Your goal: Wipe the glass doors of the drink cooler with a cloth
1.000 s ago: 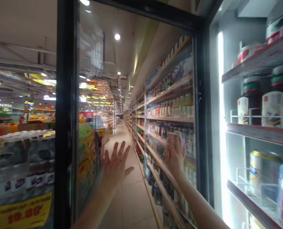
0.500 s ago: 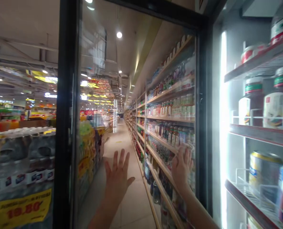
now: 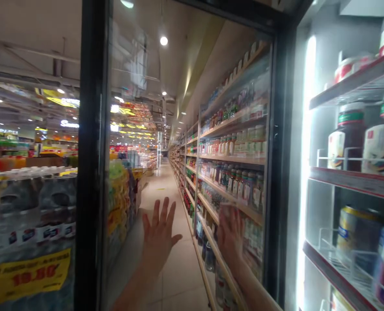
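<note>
- Head-worn view into a shop aisle; a glass door (image 3: pixel 190 151) stands open straight ahead, framed in black (image 3: pixel 93 172); both of the person's hands are raised to the pane.
- Left hand (image 3: pixel 159 235): fingers spread wide and straight, thumb out to the right, grasping nothing that shows; it appears flat on the glass or just before it, contact being hard to confirm.
- Right hand (image 3: pixel 230 235): to the right of the left and at about the same height; fingers point up, close together and blurred; I cannot tell whether they grip or cover something.
- The step looks like working the hands over the pane; to do it well, the left palm should brace the door with broad, even contact, so that it does not swing.
- The right hand would do best with light, level pressure, its fingers flat rather than digging in; too hard a push could turn the door on its hinge.
- Care is needed at the right, where the door frame meets a lit cooler; fingers could be pinched there, and a wide elbow could knock the bottles (image 3: pixel 381 149) or the can (image 3: pixel 358 237) on its shelves (image 3: pixel 353 182).
- Through the glass, shelves of bottles (image 3: pixel 232 160) line the aisle; they confuse the eye, so judge contact by touch.
</note>
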Action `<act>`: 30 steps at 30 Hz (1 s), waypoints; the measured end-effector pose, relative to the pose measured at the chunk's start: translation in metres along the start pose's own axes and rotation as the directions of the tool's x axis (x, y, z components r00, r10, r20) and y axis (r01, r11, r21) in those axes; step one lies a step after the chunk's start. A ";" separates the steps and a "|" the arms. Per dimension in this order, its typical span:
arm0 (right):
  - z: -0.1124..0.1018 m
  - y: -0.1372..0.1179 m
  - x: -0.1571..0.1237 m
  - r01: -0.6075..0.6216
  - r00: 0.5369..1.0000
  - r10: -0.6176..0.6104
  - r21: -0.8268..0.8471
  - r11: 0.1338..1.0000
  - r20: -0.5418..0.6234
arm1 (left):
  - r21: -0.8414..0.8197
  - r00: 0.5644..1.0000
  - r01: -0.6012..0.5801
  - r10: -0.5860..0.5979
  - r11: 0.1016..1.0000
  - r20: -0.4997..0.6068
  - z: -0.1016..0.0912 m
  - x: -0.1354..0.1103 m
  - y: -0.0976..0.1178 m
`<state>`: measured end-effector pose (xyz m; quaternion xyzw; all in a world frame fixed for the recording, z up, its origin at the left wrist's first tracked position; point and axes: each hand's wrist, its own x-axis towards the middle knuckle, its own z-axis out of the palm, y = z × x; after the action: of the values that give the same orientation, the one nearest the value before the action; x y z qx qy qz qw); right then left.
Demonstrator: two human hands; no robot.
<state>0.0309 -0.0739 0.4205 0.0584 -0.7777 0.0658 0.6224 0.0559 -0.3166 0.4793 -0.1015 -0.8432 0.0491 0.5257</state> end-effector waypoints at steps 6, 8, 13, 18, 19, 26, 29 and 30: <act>0.001 0.026 -0.026 -0.098 0.995 0.098 -0.055 0.994 -0.001 | -0.014 0.999 0.031 -0.031 0.999 0.025 0.008 -0.017 0.005; 0.001 0.043 -0.025 -0.343 0.936 0.333 -0.084 0.936 -0.110 | 0.005 0.998 0.037 -0.037 0.999 0.051 0.014 -0.029 0.009; 0.006 0.003 -0.034 -0.031 1.000 0.031 0.003 1.000 0.007 | 0.035 0.995 0.046 -0.049 0.998 0.087 0.023 -0.046 0.012; 0.001 0.011 -0.050 0.065 0.995 -0.064 -0.008 0.998 0.079 | -0.010 0.991 0.066 -0.065 0.998 0.114 0.019 -0.041 0.011; 0.000 0.023 -0.053 -0.038 0.998 0.041 -0.051 0.998 0.053 | -0.019 0.991 0.070 -0.067 0.997 0.116 0.018 -0.040 0.012; 0.009 -0.004 -0.084 0.064 0.994 -0.063 -0.002 0.998 0.091 | -0.047 0.989 0.083 -0.076 0.995 0.127 0.020 -0.038 0.014; 0.012 -0.011 -0.098 0.204 0.971 -0.209 0.056 0.977 0.117 | -0.054 0.989 0.083 -0.076 0.995 0.127 0.020 -0.039 0.013; 0.010 0.000 -0.101 0.152 0.980 -0.153 0.024 0.988 0.129 | -0.057 0.990 0.081 -0.073 0.995 0.124 0.020 -0.040 0.013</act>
<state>0.0433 -0.0747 0.3202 0.1263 -0.8095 0.0194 0.5730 0.0567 -0.3127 0.4328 -0.0819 -0.8780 0.0085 0.4716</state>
